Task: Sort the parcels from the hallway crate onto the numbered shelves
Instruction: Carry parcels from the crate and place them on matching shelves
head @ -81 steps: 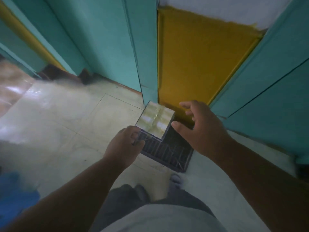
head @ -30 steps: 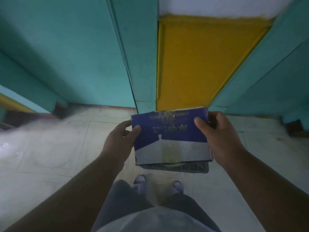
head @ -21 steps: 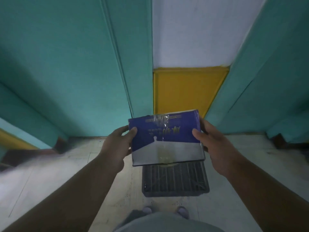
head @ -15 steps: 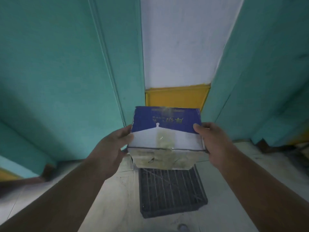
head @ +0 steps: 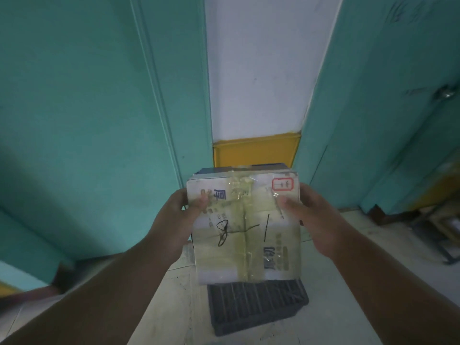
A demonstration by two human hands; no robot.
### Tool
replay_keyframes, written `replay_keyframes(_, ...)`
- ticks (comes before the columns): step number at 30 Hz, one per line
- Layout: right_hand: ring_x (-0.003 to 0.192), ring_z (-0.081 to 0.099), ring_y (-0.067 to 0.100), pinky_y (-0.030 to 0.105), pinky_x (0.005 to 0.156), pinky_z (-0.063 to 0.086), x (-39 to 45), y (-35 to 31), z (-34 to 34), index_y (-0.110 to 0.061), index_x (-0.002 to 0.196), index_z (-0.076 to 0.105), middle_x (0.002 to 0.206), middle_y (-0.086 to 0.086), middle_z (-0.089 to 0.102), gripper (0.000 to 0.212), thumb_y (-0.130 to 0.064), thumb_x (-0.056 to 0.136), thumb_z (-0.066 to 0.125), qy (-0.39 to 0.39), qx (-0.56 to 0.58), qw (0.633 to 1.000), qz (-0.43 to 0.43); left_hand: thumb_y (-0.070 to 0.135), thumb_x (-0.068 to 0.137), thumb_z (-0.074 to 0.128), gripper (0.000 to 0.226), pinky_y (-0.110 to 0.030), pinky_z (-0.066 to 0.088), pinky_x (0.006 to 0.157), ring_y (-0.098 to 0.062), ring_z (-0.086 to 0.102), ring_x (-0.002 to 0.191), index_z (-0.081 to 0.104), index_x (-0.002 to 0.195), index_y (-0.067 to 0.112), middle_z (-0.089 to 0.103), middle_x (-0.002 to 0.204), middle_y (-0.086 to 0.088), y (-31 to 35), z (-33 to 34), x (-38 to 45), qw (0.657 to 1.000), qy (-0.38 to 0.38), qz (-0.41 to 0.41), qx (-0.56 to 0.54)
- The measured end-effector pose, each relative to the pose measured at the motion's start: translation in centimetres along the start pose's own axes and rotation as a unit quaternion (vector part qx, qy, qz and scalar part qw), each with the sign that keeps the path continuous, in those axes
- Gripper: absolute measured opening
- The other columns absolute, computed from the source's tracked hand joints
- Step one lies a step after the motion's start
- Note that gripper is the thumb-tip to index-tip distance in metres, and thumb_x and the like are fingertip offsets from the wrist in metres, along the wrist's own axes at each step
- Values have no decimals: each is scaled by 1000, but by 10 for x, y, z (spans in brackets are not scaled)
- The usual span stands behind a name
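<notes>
Teal doors (head: 82,115) are flanking a white wall strip. I'm gripping the parcel (head: 245,227) with my left hand (head: 178,220) and right hand (head: 311,220), above the crate (head: 256,307). I'm tilting its handwritten face toward me; reading it properly should settle the shelf.

both your forearms reach forward, raised. your left hand (head: 175,220) clamps one side of the parcel (head: 246,227), thumb across its face; your right hand (head: 315,220) mirrors it on the opposite side.
</notes>
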State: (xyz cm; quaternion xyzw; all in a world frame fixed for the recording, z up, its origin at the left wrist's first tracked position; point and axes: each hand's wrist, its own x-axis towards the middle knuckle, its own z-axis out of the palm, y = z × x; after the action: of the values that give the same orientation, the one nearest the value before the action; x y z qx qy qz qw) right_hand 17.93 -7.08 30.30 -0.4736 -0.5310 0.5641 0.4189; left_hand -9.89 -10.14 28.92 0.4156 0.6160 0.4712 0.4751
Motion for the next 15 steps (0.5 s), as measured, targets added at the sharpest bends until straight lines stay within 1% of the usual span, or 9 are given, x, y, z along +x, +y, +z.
replay_keyframes(1, 93, 72, 18, 31, 72, 55, -1, -1, -2, -21, 120, 67, 105, -1, 75, 25, -18, 95, 63, 8, -8, 1000, -5, 73, 58, 74, 75, -59, 57, 88, -23, 72, 102, 60, 124, 42, 73, 112, 4, 0, 5, -2, 1000, 2, -4, -6)
replay_keyframes(3, 81, 70, 10, 30, 68, 53, 0, -5, -9, -24, 114, 70, 95, -8, 75, 19, -22, 97, 62, 30, -34, 999, -7, 80, 46, 80, 88, -56, 57, 88, -24, 73, 101, 48, 126, 61, 71, 116, 0, 0, 12, -4, 1000, -10, -12, -20)
replay_keyframes(4, 79, 70, 10, 31, 68, 53, 1, -8, -15, -25, 112, 70, 94, -9, 74, 18, -26, 96, 62, 38, -47, 998, -7, 79, 44, 82, 84, -55, 57, 89, -25, 73, 100, 45, 120, 71, 70, 118, -2, 3, 16, -5, 1000, -18, -13, -19)
replay_keyframes(5, 80, 71, 12, 35, 70, 54, 1, -11, -20, -27, 111, 71, 95, -8, 75, 19, -32, 95, 64, 47, -59, 997, -6, 73, 49, 83, 80, -54, 57, 90, -25, 74, 99, 43, 118, 75, 70, 120, -3, 8, 21, -7, 999, -29, -11, -16)
replay_keyframes(6, 84, 72, 16, 39, 73, 56, 1, -13, -27, -28, 111, 71, 97, -5, 76, 23, -39, 92, 66, 57, -67, 996, -6, 61, 58, 84, 77, -55, 56, 90, -24, 74, 99, 42, 122, 74, 69, 121, -4, 13, 27, -8, 999, -37, -5, -14)
replay_keyframes(8, 85, 72, 25, 43, 76, 58, -1, -16, -45, -25, 108, 70, 94, -1, 76, 34, -50, 85, 67, 94, -70, 993, 0, 32, 75, 82, 84, -55, 55, 92, -24, 74, 100, 36, 140, 60, 70, 121, -3, 19, 47, -11, 998, -58, 3, -9)
replay_keyframes(10, 74, 68, 22, 34, 67, 53, -7, -16, -71, -20, 100, 68, 81, -3, 72, 28, -46, 89, 65, 149, -66, 987, 4, 9, 84, 76, 73, -54, 54, 96, -23, 72, 104, 45, 140, 43, 73, 118, -1, 22, 74, -18, 996, -88, 8, -24)
replay_keyframes(12, 66, 62, 17, 28, 62, 47, -18, -12, -106, -20, 96, 63, 78, -3, 66, 23, -43, 93, 63, 192, -52, 980, 15, 1, 85, 73, 58, -54, 52, 100, -19, 70, 109, 57, 128, 36, 73, 118, 4, 22, 108, -27, 993, -118, 13, -13)
replay_keyframes(15, 60, 63, 6, 20, 50, 47, -44, -6, -171, -22, 102, 57, 79, -5, 64, 16, -33, 94, 64, 209, -54, 976, 39, -2, 84, 73, 59, -48, 54, 98, -14, 67, 113, 60, 124, 39, 73, 119, 10, 15, 173, -36, 987, -163, 13, -5)
